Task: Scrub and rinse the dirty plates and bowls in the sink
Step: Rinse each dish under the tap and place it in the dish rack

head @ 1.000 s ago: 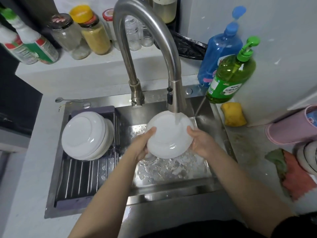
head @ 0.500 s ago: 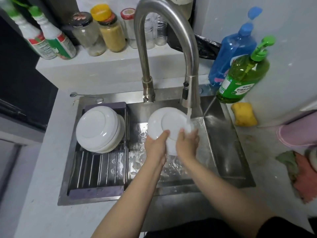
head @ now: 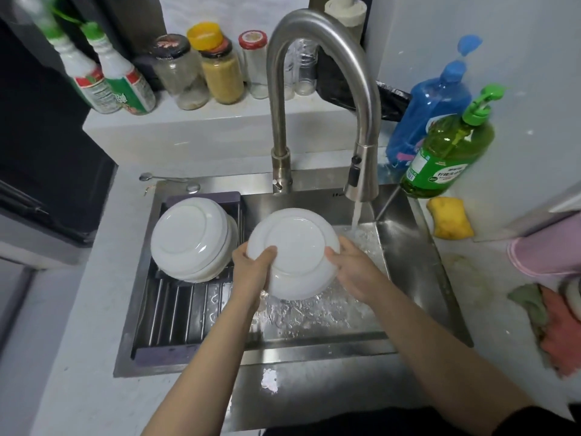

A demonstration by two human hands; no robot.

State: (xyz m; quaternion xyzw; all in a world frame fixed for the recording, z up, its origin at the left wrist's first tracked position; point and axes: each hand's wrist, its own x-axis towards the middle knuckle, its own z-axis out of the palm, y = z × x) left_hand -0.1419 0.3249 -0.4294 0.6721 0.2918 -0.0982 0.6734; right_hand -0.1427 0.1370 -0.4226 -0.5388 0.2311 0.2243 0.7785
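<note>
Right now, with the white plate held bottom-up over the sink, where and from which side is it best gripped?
By the rim, from opposite sides. The plate faces underside-up and tilted, so its broad base offers nothing to pinch; only the thin edge does. The left hand takes the lower-left rim, thumb on the underside, and the right hand takes the right rim. That two-sided hold seems steadiest on a wet plate.

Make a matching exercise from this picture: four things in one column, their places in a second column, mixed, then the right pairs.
Things
1. white plate
2. stacked white dishes
3. yellow sponge
4. green soap bottle

Places
A. on the drying rack
B. on the counter, right of the sink
C. at the sink's back right corner
D. held in both hands

Pairs: 1-D, 2-A, 3-B, 4-C
</note>
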